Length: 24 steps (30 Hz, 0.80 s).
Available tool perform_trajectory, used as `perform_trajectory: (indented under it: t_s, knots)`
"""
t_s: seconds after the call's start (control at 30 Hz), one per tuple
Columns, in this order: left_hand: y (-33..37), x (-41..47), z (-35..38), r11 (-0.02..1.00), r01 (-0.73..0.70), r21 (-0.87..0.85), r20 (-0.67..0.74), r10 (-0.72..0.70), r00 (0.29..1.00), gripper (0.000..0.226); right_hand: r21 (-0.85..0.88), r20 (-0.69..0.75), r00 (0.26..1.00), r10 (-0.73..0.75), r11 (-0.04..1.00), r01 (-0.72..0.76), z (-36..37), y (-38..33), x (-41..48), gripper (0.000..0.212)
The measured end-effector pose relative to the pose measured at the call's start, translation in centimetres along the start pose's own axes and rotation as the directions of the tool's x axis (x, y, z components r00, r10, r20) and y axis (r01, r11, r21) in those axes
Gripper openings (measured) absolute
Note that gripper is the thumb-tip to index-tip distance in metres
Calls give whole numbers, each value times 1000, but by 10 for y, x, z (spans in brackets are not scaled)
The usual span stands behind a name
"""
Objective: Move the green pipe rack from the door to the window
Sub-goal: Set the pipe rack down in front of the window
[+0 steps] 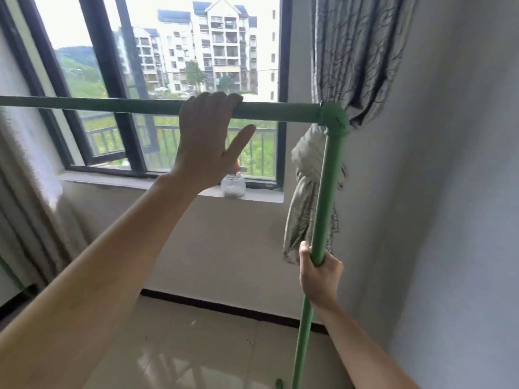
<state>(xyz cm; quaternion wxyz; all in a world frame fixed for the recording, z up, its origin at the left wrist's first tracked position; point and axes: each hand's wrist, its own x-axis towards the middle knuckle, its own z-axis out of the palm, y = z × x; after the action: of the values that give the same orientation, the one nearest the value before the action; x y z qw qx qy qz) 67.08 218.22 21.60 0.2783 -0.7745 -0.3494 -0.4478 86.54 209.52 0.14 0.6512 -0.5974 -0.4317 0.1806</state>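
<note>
Green pipe rack [323, 197] held in front of the window [174, 88], close to the wall and the tied-back curtain [356, 60]. The left hand [207, 138] lies over the horizontal top bar, fingers hooked across it and thumb spread free beneath, so the hold is a loose drape, not a closed grasp. The right hand [318, 273] is wrapped tightly round the right upright, below the elbow joint [334, 119].

Risks, as judged from this view: the upright stands just beside the knotted curtain, and the joint could snag the cloth if the rack is pushed further right. A jar [233, 186] on the window sill [168, 186] sits behind and below the top bar; a forward swing or tilt of the rack could knock it. The loose left hold could let the bar slip or twist if the frame is lifted. The feet are mostly out of view, so whether they rest on the tiled floor [196, 346] cannot be told.

Orientation: the rack stands upright. Its long axis, the top bar, runs left to right, roughly parallel to the window, and continues out of view on the left.
</note>
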Motion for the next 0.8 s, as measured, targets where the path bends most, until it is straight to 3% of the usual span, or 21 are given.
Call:
perform_trajectory:
  t_s: [0.13,0.3,0.6,0.8]
  knots:
    - [5,16,46,1000,18,-5,-79,-18,997,43,-153,-113,993,-25,988,7,-3,12,35,55]
    - [13,34,89,998,67,-11,-168,-68,984,38,-82,-144,988,47,995,-59,-2,27,68,56]
    - [2,74,158,994,62,95,-167,-46,985,38,-59,-103,994,41,997,-47,11,56,158,56]
    - [3,96,202,989,80,122,-118,-66,991,37,-41,20,999,48,998,-47,14,83,220,57]
